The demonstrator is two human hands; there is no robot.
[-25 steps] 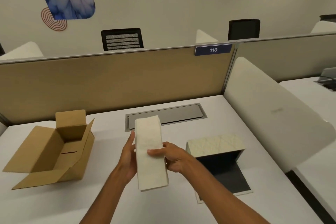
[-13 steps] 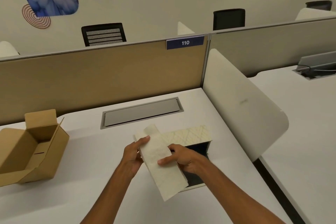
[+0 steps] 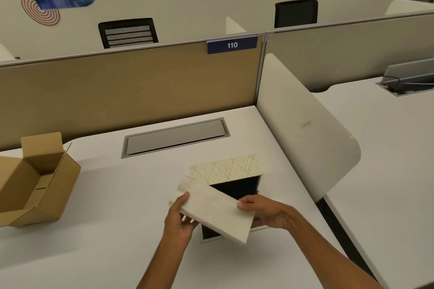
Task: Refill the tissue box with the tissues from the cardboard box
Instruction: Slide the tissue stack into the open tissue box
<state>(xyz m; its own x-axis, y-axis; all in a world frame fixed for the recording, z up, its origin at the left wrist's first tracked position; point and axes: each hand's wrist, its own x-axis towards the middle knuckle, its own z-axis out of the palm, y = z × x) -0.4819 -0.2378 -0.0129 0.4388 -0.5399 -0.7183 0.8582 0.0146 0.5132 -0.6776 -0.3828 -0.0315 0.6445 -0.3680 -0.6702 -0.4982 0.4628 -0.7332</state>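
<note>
White desk (image 3: 117, 195), tan partition (image 3: 117, 91)

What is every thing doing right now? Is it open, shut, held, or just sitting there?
tissue stack: held in the air, tilted, in front of the box opening.
tissue box: lying on its side, open, dark inside.
cardboard box: open, flaps up, no tissues visible inside.
left hand: gripping the stack's left end.
right hand: gripping the stack's right end.
desk cable hatch: shut.
</note>
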